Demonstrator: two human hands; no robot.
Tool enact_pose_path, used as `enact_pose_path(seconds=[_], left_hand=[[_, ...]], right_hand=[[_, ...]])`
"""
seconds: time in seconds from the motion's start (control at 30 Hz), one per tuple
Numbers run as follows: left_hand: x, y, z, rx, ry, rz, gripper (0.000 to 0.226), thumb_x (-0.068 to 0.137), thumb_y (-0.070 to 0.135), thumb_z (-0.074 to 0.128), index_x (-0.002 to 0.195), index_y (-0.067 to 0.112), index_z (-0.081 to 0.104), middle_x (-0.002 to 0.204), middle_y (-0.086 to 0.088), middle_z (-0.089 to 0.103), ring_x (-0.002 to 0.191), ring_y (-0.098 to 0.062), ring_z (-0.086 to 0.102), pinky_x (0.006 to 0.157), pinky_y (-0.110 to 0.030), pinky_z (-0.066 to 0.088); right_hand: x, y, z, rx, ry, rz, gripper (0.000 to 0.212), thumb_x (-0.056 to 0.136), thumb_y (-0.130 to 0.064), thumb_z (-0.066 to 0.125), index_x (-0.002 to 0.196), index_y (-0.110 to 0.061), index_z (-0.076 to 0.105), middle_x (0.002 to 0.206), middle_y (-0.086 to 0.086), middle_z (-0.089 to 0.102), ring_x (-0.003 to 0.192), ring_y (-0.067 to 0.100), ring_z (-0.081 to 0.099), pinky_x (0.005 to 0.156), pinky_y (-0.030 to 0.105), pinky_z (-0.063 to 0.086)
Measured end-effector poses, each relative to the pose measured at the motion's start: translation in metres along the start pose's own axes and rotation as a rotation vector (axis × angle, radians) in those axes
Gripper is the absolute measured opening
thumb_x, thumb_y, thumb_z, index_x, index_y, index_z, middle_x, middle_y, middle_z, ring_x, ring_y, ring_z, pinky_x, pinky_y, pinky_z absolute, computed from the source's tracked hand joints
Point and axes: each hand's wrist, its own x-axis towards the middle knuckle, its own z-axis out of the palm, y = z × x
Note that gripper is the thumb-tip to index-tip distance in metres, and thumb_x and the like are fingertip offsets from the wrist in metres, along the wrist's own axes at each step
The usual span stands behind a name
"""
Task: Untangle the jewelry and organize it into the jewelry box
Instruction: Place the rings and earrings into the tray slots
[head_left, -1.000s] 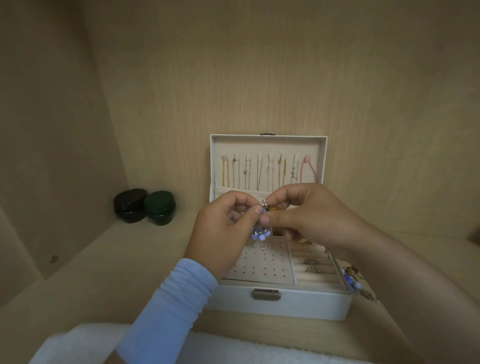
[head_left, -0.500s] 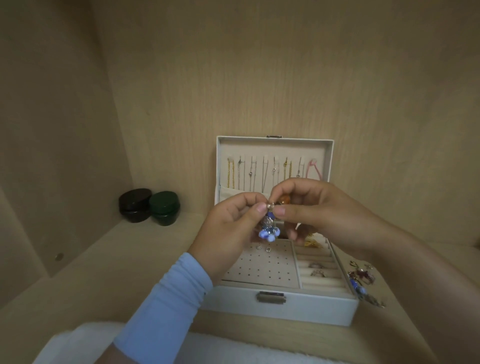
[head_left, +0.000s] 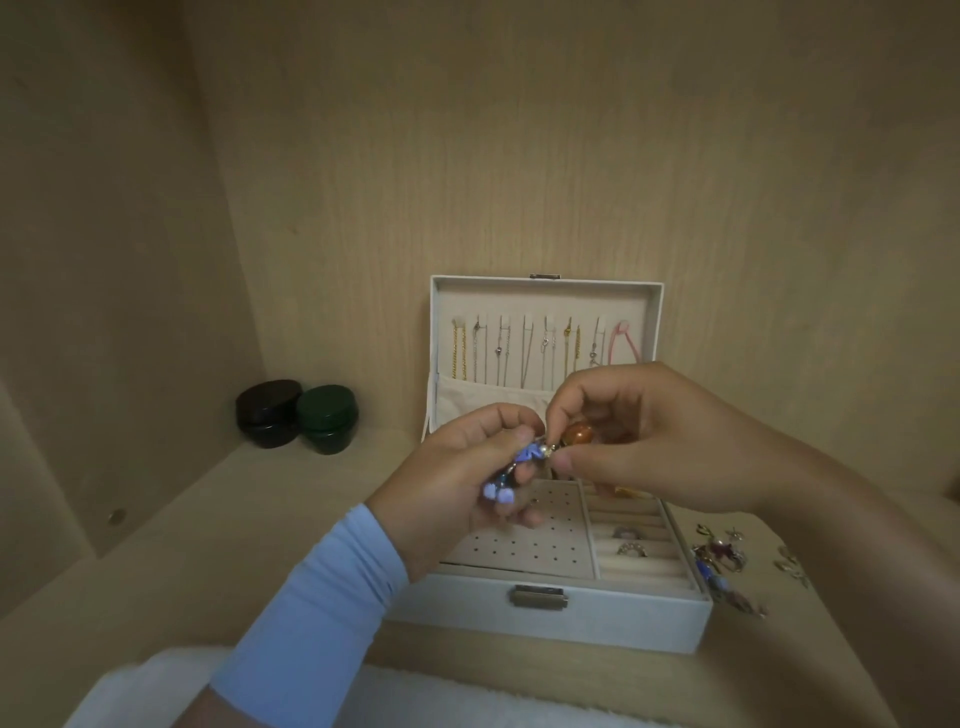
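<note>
A white jewelry box (head_left: 550, 618) stands open on the shelf, its lid upright with several chains (head_left: 524, 351) hanging inside. Above its tray, my left hand (head_left: 457, 488) pinches a tangled piece with blue beads (head_left: 501, 491) that dangle below the fingers. My right hand (head_left: 639, 436) grips the same tangle at an orange-brown bead (head_left: 579, 434). The two hands meet at a small metal link between the beads. Two rings (head_left: 626, 540) sit in the ring slots at the tray's right. A pile of loose jewelry (head_left: 722, 561) lies on the shelf right of the box.
Two round lidded jars, one dark brown (head_left: 269, 413) and one green (head_left: 327, 418), stand at the back left against the wooden wall. A white fuzzy cloth (head_left: 156, 686) covers the front edge. Wooden walls close in the shelf at left and behind.
The blue beads have swung up and left into my left hand's fingers. The orange-brown bead has come out into view in my right hand. Both hands stay above the box.
</note>
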Motion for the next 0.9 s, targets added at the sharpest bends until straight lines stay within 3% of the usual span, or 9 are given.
enact_pose_path(seconds=[0.1, 0.2, 0.33, 0.47, 0.6, 0.7, 0.8, 0.9], left_hand=[[-0.002, 0.002, -0.003, 0.079, 0.014, 0.096, 0.014, 0.090, 0.019, 0.062, 0.102, 0.011, 0.062, 0.081, -0.010, 0.060, 0.062, -0.020, 0.056, 0.065, -0.038, 0.058], [-0.004, 0.000, -0.003, 0.328, 0.069, 0.306, 0.023, 0.084, 0.007, 0.070, 0.106, 0.010, 0.063, 0.102, -0.007, 0.068, 0.081, -0.026, 0.068, 0.077, -0.044, 0.060], [-0.001, -0.002, 0.000, 0.477, 0.294, 0.464, 0.015, 0.080, 0.003, 0.075, 0.092, 0.007, 0.067, 0.084, -0.007, 0.074, 0.076, -0.029, 0.072, 0.073, -0.039, 0.061], [0.000, -0.005, -0.005, 0.767, 0.403, 0.621, 0.009, 0.085, 0.014, 0.072, 0.090, 0.021, 0.071, 0.083, 0.012, 0.073, 0.076, -0.009, 0.070, 0.071, -0.022, 0.058], [0.000, -0.006, -0.003, 0.697, 0.383, 0.584, 0.011, 0.089, 0.010, 0.067, 0.093, 0.021, 0.071, 0.081, 0.007, 0.073, 0.071, -0.010, 0.070, 0.069, -0.028, 0.060], [0.002, -0.007, -0.001, 0.675, 0.393, 0.581, 0.013, 0.089, 0.008, 0.067, 0.089, 0.020, 0.071, 0.079, 0.005, 0.070, 0.069, -0.010, 0.066, 0.065, -0.020, 0.056], [0.001, -0.006, 0.001, 0.625, 0.375, 0.559, 0.013, 0.091, 0.007, 0.063, 0.089, 0.019, 0.069, 0.076, -0.002, 0.067, 0.065, -0.009, 0.064, 0.061, -0.016, 0.053], [0.001, -0.006, 0.003, 0.583, 0.344, 0.531, 0.011, 0.093, 0.008, 0.059, 0.090, 0.016, 0.066, 0.073, -0.003, 0.065, 0.062, -0.011, 0.063, 0.061, -0.017, 0.052]], right_hand=[[0.003, 0.000, 0.006, 0.053, 0.083, 0.026, 0.003, 0.090, -0.005, 0.068, 0.091, -0.006, 0.066, 0.069, 0.003, 0.071, 0.053, 0.009, 0.063, 0.051, 0.026, 0.050], [0.007, 0.001, 0.011, 0.054, 0.220, 0.058, 0.014, 0.091, -0.020, 0.069, 0.087, -0.006, 0.069, 0.065, 0.007, 0.071, 0.047, 0.015, 0.062, 0.046, 0.023, 0.046], [0.010, 0.000, 0.018, 0.125, 0.268, 0.152, 0.018, 0.091, -0.024, 0.069, 0.088, -0.006, 0.073, 0.065, 0.008, 0.071, 0.045, 0.017, 0.058, 0.049, 0.030, 0.044], [0.010, -0.003, 0.017, 0.184, 0.231, 0.190, 0.017, 0.092, -0.023, 0.068, 0.093, -0.008, 0.074, 0.082, 0.013, 0.074, 0.053, 0.020, 0.057, 0.050, 0.030, 0.045], [0.008, -0.001, 0.012, 0.185, 0.218, 0.179, 0.006, 0.090, -0.016, 0.070, 0.094, -0.012, 0.073, 0.084, 0.016, 0.072, 0.055, 0.021, 0.058, 0.049, 0.031, 0.047], [0.007, 0.000, 0.010, 0.065, 0.231, 0.094, 0.007, 0.090, -0.012, 0.069, 0.096, -0.015, 0.072, 0.090, 0.022, 0.067, 0.051, 0.019, 0.058, 0.049, 0.036, 0.048], [0.005, -0.001, 0.005, -0.074, 0.223, 0.026, 0.010, 0.090, -0.018, 0.070, 0.097, -0.025, 0.074, 0.090, 0.002, 0.070, 0.053, 0.017, 0.063, 0.060, 0.032, 0.047], [0.002, -0.005, -0.001, -0.121, 0.197, 0.022, 0.012, 0.092, -0.020, 0.069, 0.098, -0.029, 0.075, 0.084, -0.006, 0.072, 0.053, 0.016, 0.064, 0.053, 0.032, 0.050]])
